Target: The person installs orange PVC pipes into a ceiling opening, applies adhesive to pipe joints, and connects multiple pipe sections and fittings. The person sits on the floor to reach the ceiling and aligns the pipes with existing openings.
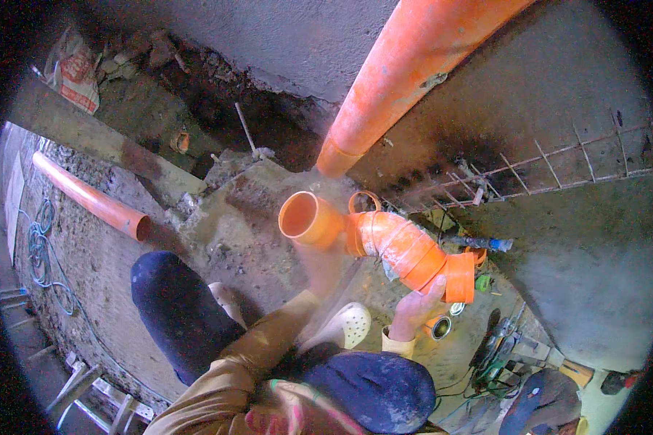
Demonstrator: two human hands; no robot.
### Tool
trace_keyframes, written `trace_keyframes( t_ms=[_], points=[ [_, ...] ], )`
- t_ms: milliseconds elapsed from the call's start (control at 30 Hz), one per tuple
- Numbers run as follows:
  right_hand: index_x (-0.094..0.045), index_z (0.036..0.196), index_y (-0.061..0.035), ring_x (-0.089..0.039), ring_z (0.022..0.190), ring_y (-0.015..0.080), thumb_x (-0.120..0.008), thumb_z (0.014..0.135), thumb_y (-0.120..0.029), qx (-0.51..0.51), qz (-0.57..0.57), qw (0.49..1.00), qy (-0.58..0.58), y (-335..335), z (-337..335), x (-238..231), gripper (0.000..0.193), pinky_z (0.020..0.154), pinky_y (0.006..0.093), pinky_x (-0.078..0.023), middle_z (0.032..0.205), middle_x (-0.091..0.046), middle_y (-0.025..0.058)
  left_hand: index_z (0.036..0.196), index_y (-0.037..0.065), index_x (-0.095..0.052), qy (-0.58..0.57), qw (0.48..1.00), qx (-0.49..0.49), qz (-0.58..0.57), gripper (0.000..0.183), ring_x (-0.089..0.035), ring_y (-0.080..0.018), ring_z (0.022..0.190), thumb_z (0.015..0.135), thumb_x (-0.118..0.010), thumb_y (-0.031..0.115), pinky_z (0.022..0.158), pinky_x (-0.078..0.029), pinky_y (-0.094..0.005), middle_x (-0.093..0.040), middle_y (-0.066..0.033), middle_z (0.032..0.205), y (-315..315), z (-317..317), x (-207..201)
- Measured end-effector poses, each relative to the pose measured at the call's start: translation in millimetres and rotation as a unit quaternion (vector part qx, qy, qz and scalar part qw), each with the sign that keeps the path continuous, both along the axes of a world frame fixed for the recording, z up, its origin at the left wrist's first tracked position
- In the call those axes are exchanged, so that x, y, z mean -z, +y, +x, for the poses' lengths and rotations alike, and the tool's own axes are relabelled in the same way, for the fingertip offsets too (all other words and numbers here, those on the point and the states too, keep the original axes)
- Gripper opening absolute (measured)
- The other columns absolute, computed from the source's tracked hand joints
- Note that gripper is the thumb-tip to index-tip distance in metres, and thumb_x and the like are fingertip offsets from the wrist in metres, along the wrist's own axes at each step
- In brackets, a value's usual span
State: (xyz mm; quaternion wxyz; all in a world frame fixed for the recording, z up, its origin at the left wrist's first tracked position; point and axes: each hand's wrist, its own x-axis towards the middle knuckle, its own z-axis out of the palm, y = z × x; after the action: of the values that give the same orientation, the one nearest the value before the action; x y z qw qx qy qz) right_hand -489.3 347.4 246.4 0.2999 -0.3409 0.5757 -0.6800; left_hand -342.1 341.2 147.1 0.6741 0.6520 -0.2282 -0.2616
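A joined run of orange plastic pipe fittings [406,250] hangs in front of me, with an open socket at its left end and an elbow [460,278] at its right end. My right hand [417,308] grips the elbow from below, its thumb laid along the side. My left hand [322,267] reaches up under the left socket [312,220]. It is smeared, and its fingers are hidden by the fitting. Above the fittings, a thick orange pipe [406,72] slopes down along the wall, its lower end close behind the socket.
A loose orange pipe [87,194] lies at left, near a coiled blue hose [42,243]. A plank [123,145] crosses the dug-out earth. Steel reinforcement bars [551,165] jut along the right wall. Power tools with cables [500,355] and dark blue cloth [540,402] are at lower right.
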Motion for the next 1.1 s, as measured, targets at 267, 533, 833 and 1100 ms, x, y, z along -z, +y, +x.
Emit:
trace_keyframes(
  t_ms=[267,533,833,1100],
  points=[
    [-0.047,0.141,-0.0046,-0.054,0.124,0.0273,-0.062,0.096,-0.036,0.027,0.031,0.996,0.079,3.0,8.2,-2.4,0.057,0.108,0.0414,-0.041,0.138,-0.054,0.0124,0.124,0.004,-0.053,0.043,0.996,-0.060,-0.058,0.053,-0.062,-0.0226,0.104,0.082,-0.084,0.015,0.093,-0.051,-0.0367,-0.063,-0.0069,0.115,-11.8,0.5,-33.2],
    [-0.044,0.146,-0.0063,-0.052,0.129,0.0278,-0.063,0.093,-0.032,0.007,0.029,0.994,0.100,-1.4,0.8,-11.1,0.062,0.111,0.0418,-0.039,0.143,-0.052,0.0127,0.123,0.003,-0.054,0.054,0.996,0.066,-0.023,0.053,-0.064,-0.0204,0.102,0.079,-0.084,0.012,0.091,-0.051,-0.0360,-0.065,-0.0059,0.112,-1.9,14.0,6.2],
    [-0.039,0.144,0.0010,-0.052,0.131,0.0303,-0.071,0.089,-0.028,0.037,-0.062,0.997,-0.028,-5.9,-12.4,21.2,0.070,0.111,0.0461,-0.042,0.144,-0.050,0.0168,0.119,0.003,-0.060,0.054,0.993,0.040,-0.094,0.046,-0.066,-0.0194,0.099,0.082,-0.084,0.015,0.091,-0.052,-0.0348,-0.068,-0.0058,0.111,-13.9,13.3,-18.8],
    [-0.037,0.146,-0.0009,-0.051,0.132,0.0303,-0.073,0.087,-0.029,-0.004,-0.102,0.994,-0.038,-2.4,-31.0,33.9,0.074,0.113,0.0473,-0.040,0.145,-0.047,0.0152,0.120,0.005,-0.061,0.199,0.973,0.096,-0.070,0.040,-0.067,-0.0193,0.102,0.086,-0.079,0.014,0.091,-0.054,-0.0361,-0.068,-0.0048,0.115,-18.4,21.6,-8.6]
  ],
)
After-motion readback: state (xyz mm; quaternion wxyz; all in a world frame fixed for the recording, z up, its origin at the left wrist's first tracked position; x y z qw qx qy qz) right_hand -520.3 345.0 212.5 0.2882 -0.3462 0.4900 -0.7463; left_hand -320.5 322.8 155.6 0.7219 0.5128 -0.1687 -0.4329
